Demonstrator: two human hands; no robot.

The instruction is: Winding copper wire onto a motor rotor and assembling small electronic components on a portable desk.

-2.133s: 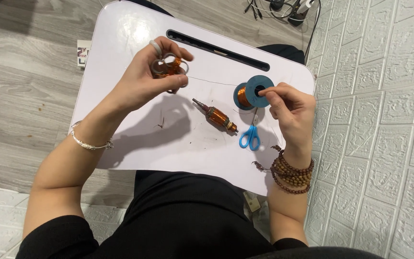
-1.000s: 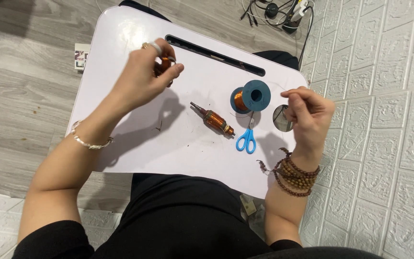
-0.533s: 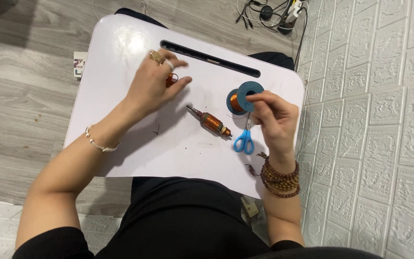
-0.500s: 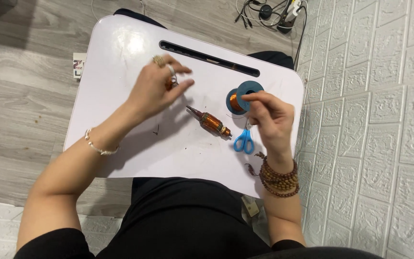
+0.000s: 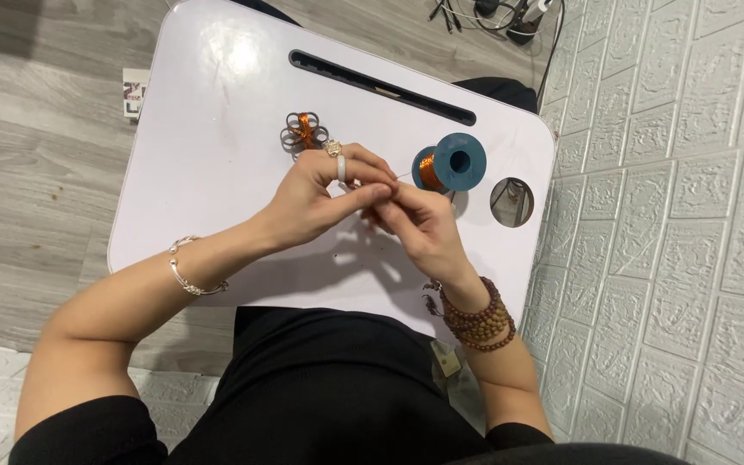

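My left hand [image 5: 325,191] and my right hand [image 5: 419,226] meet fingertip to fingertip over the middle of the white lap table [image 5: 217,207]. Both pinch the end of a thin copper wire [image 5: 402,176] that runs from a blue spool [image 5: 454,162] just beyond my right hand. A small grey part wound with copper [image 5: 305,133] lies on the table just beyond my left hand, untouched. A ring is on my left hand, a bracelet on each wrist. The brown motor rotor and blue scissors from the earlier frames are hidden under my hands.
The table has a long dark slot [image 5: 381,84] along its far edge and a round hole [image 5: 511,202] at the right. Cables [image 5: 510,10] lie on the floor beyond. A white brick-pattern surface [image 5: 673,215] is on the right, grey wood floor [image 5: 36,172] on the left.
My left hand has set the small copper-wound part down on the table and come to the middle. My right hand has left the spool and met it over the rotor and scissors.
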